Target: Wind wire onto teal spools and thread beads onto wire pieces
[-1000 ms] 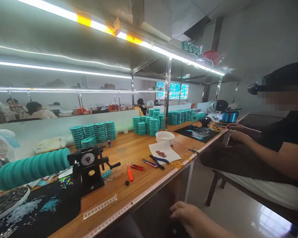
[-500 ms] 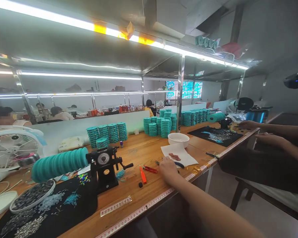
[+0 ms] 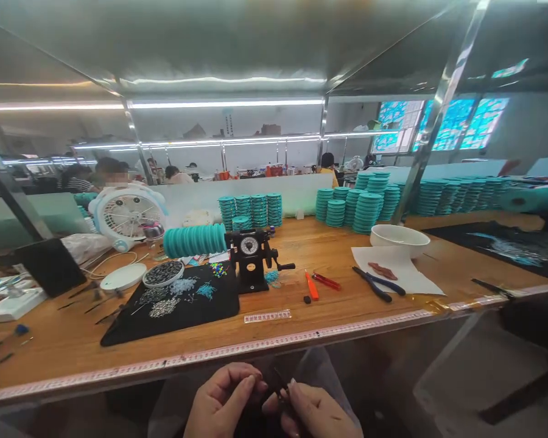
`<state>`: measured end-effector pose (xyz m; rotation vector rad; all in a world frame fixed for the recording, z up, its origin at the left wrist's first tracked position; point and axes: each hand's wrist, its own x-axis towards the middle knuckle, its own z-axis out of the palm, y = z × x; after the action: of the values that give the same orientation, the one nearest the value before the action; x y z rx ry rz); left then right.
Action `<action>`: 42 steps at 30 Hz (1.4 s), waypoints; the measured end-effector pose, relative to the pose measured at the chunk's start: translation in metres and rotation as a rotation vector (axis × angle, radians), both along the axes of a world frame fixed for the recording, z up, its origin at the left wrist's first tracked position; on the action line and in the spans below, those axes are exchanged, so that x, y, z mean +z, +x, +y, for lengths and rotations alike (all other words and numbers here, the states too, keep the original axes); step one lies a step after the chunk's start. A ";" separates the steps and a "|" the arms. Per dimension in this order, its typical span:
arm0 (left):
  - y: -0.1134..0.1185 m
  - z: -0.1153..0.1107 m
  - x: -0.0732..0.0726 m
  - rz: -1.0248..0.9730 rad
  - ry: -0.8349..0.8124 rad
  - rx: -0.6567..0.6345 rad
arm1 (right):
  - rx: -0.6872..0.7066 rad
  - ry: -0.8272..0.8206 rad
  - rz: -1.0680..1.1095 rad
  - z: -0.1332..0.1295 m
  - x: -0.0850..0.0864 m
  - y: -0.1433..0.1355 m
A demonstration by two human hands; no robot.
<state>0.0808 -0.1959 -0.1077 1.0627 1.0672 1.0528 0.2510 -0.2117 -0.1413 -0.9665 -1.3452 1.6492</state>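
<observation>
While held just below the front edge of the long brown wooden bench (image 3: 329, 310), left hand (image 3: 226, 401): curled, thumb pressed to forefinger; content of the pinch too small to tell.
Right hand (image 3: 313, 410): just beside the left, pinching a thin dark tool (image 3: 281, 379) between thumb and fingers.
Tool position: below the bench's front edge, tilted, upper end near the left fingertips; exact type cannot be told.
Front edge: lined with a pink-and-white printed measuring tape (image 3: 317, 334).
Toward right end: dark blue-handled pliers (image 3: 375, 289), partly on a white paper sheet (image 3: 418, 278); just behind, a round white bowl (image 3: 406, 244).
Mid-bench: black metal crank machine with round dial (image 3: 251, 275); to its right, nearer the front edge, a bright orange slender tool (image 3: 312, 286).
Toward left end: black cloth mat (image 3: 214, 307), bearing small loose parts.
Rear edge: stacked round teal spools (image 3: 368, 213).
</observation>
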 end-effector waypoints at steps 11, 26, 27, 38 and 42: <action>-0.014 -0.012 -0.008 0.031 0.001 0.066 | 0.141 -0.183 0.105 0.000 -0.004 -0.024; -0.014 -0.014 -0.006 -0.016 -0.023 0.072 | 0.102 -0.194 0.034 -0.005 -0.004 -0.026; -0.014 -0.014 -0.006 -0.013 -0.025 0.073 | 0.101 -0.196 0.037 -0.005 -0.004 -0.026; -0.013 -0.015 -0.008 0.054 -0.013 0.083 | 0.097 -0.220 0.124 -0.006 -0.006 -0.026; -0.013 -0.016 -0.006 0.086 0.044 0.067 | 0.098 -0.240 0.163 -0.006 -0.008 -0.027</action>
<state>0.0683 -0.2114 -0.1138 1.1221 1.1602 1.0969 0.2239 -0.2180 -0.1490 -0.8907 -1.1193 1.9527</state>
